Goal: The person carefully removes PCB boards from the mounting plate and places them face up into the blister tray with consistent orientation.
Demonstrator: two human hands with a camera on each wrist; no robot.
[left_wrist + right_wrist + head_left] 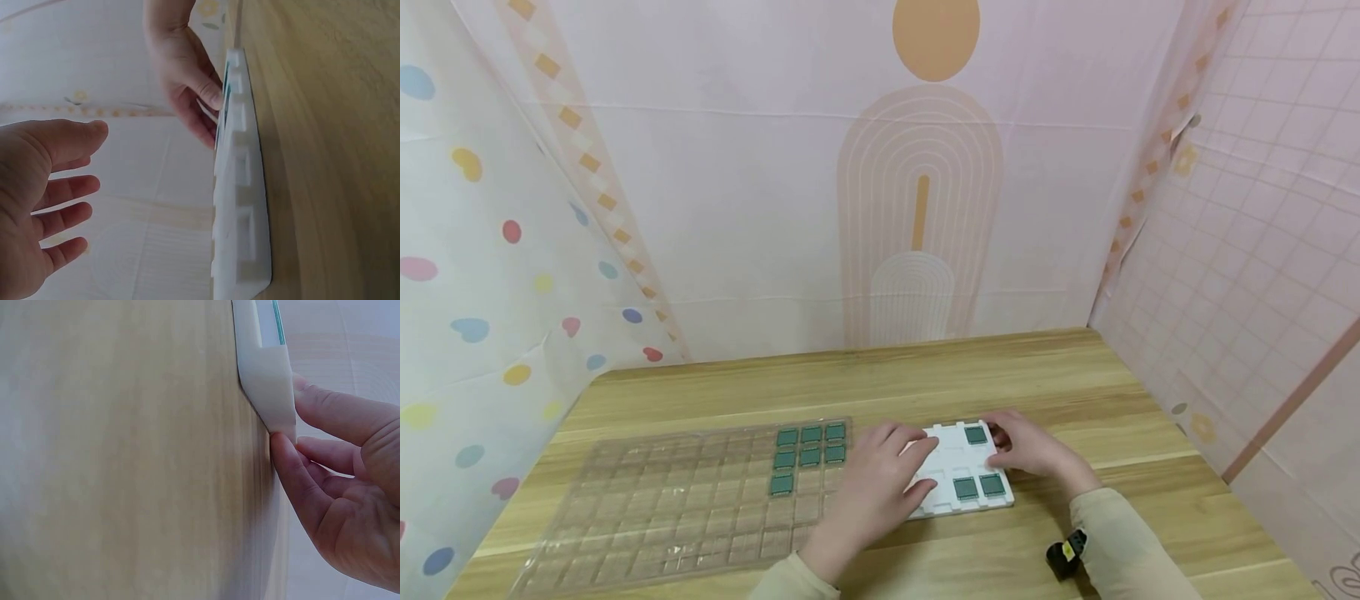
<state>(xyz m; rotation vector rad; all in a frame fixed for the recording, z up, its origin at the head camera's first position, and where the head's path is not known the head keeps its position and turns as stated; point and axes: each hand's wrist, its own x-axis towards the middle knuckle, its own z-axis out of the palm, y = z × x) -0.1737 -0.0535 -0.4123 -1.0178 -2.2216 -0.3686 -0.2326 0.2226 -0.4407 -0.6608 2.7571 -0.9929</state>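
Note:
A white compartment tray (951,454) lies flat on the table, with three green square chips visible in it, one being the upper-right chip (976,435). My right hand (1030,446) grips the tray's right edge, thumb and fingers at its corner. In the left wrist view the same right hand (181,75) is at the tray's far end. Over the tray's left part is my left hand (880,479), fingers apart and nothing held; it hides that part from the head view. The left wrist view shows this left hand (44,194) apart from the tray.
A large clear blister tray (647,492) with many pockets covers the table's left side. Several green chips (810,434) sit in its upper right pockets. A black wrist camera (1063,558) is by the right sleeve. Printed cloth (760,217) hangs behind the wooden table (1000,375).

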